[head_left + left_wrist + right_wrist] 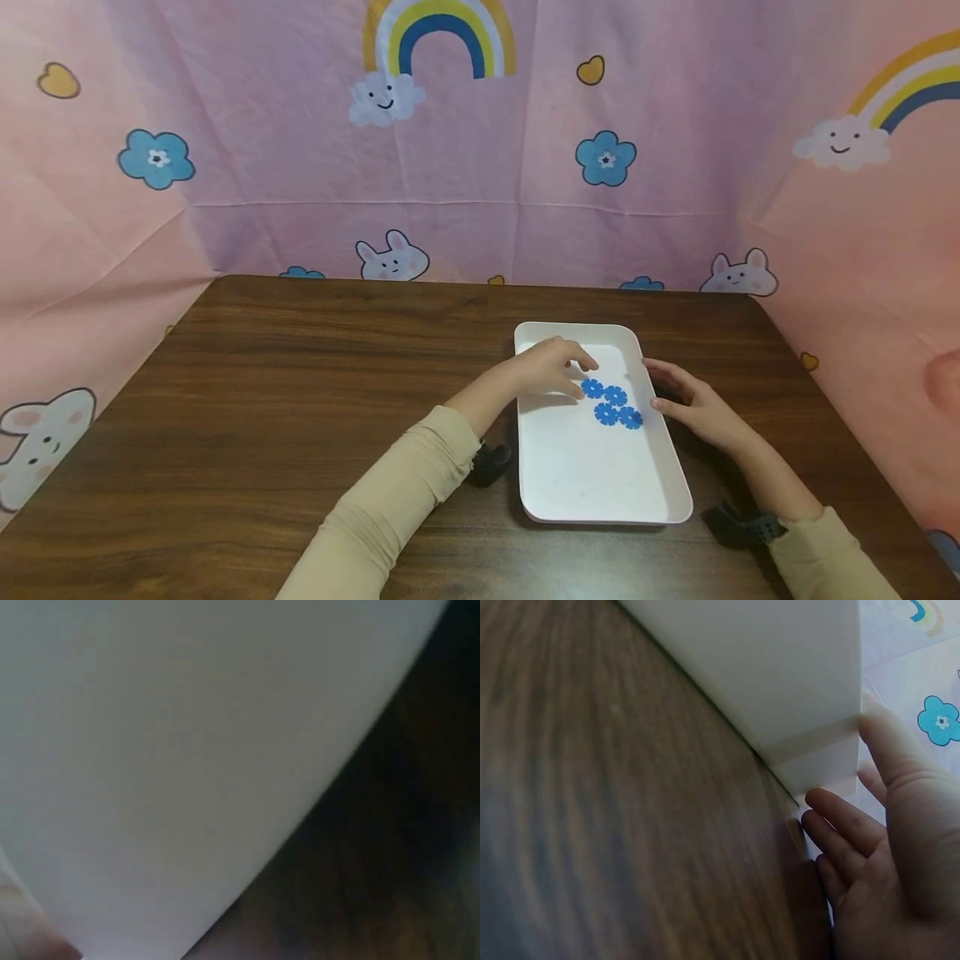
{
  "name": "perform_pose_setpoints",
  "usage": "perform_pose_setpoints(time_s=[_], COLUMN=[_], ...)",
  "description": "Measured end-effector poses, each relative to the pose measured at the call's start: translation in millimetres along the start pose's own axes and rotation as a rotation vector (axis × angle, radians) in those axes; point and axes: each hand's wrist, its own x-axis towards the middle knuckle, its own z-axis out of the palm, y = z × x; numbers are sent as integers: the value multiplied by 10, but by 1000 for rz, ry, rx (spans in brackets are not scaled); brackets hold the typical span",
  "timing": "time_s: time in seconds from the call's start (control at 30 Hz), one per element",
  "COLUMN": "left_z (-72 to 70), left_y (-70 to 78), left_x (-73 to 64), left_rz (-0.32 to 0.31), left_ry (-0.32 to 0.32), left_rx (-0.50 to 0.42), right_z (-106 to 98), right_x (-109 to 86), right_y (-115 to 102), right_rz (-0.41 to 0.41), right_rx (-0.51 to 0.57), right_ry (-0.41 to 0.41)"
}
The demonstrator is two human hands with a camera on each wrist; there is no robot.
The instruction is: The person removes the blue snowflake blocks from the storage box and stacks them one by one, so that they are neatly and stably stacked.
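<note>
Four blue notched, flower-shaped discs (608,410) are grouped in a white rectangular tray (585,475), which is set on a dark wood-grain worktop (300,400). The left hand (553,365) is held over the tray, thumb and fingers parted beside the discs; its grip is released, though whether the nearest disc is touched cannot be told. The right hand (696,406) is placed along the tray's right wall, its grip loose, nothing clasped. The discs could be scattered if brushed, and the tray skewed if its wall is pushed unevenly.
</note>
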Motion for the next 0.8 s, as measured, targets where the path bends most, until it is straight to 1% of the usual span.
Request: perform_pose_setpoints(time_s=[0.2, 0.33, 0.5, 0.8], left_z=[49, 86, 121, 161], left_y=[0, -1, 4, 7], left_x=[63, 99, 121, 118], left_rz=[-33, -36, -30, -25], left_ry=[-27, -40, -39, -26], left_rx=[39, 114, 197, 248], right_z=[0, -6, -6, 3], right_x=[-5, -4, -11, -21], right_y=[9, 11, 0, 6], right_rz=[0, 24, 43, 29], right_rx=[-3, -1, 8, 16], right_ry=[3, 1, 6, 3])
